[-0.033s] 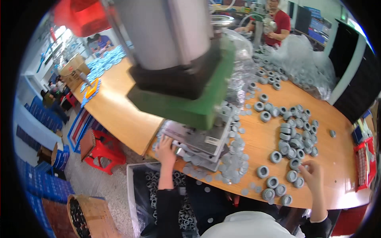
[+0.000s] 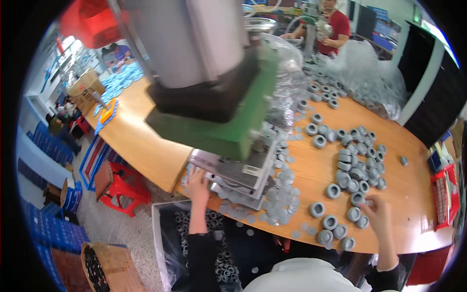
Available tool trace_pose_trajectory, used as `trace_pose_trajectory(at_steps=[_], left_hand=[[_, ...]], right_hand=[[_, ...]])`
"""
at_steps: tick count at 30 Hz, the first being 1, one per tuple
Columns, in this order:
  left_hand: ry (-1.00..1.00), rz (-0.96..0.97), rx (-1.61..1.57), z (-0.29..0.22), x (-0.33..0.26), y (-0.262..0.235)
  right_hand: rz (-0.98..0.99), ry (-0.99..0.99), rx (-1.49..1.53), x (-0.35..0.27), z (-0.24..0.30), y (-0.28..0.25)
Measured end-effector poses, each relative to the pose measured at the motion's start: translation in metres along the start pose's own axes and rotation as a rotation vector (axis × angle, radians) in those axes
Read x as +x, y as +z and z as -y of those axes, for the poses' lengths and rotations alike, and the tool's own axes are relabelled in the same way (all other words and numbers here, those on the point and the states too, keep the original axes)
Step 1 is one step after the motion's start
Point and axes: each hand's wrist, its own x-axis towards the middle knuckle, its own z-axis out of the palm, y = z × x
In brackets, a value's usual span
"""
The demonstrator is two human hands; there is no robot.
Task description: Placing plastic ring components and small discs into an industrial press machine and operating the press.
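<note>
My left hand (image 2: 197, 186) rests at the near left corner of a metal plate fixture (image 2: 232, 170), its fingers stretched out and a little apart, and no held part shows in it. Above the fixture hangs a press head with a green block (image 2: 209, 134) and a grey cylinder, which hides the far part of the fixture. To the right, my right hand (image 2: 378, 213) has its fingers bent, with the tips against a grey ring-shaped part (image 2: 357, 198) on the table. Flat grey discs (image 2: 279, 194) lie strewn around the fixture.
Several grey rings (image 2: 357, 165) pile up on the wooden table (image 2: 411, 204). Below its edge stands a white-rimmed bin (image 2: 158, 228) of rings. A red stool (image 2: 121, 190) is at left, a red basket (image 2: 445, 194) at right. A person in red (image 2: 338, 27) works across the table.
The whole view has shifted slightly, so the table and press sit further left. My right fingertips are closer to the grey ring; my left hand stays by the fixture.
</note>
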Motion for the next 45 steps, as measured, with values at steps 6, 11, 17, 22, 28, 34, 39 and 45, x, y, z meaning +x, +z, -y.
trace_pose_trajectory(at_steps=[6,11,17,22,28,34,39,45], left_hand=[[0.405,-0.391,-0.745,-0.077,-0.011,-0.023],[0.335,-0.282,-0.85,-0.158,-0.004,-0.05],[0.3,-0.528,-0.441,-0.149,-0.014,-0.036],[0.05,-0.589,-0.77,-0.138,-0.06,-0.044],[-0.531,-0.631,-0.214,0.017,-0.157,-0.008],[-0.329,-0.522,-0.228,0.009,-0.134,-0.027],[-0.009,-0.457,-0.181,-0.005,-0.07,-0.018],[0.107,-0.197,-0.031,-0.001,-0.004,0.0]], right_hand=[[0.067,-0.614,-0.258,0.01,0.007,0.088],[0.286,-0.377,-0.324,0.021,0.002,0.123],[0.22,-0.627,0.081,0.032,0.079,0.098],[0.21,-0.876,0.297,0.028,0.136,0.124],[0.321,-0.839,0.316,0.017,0.2,0.163],[0.072,-0.82,0.359,0.006,0.192,0.175],[0.103,-0.793,0.394,0.01,0.191,0.172],[0.078,-0.802,0.356,0.023,0.21,0.197]])
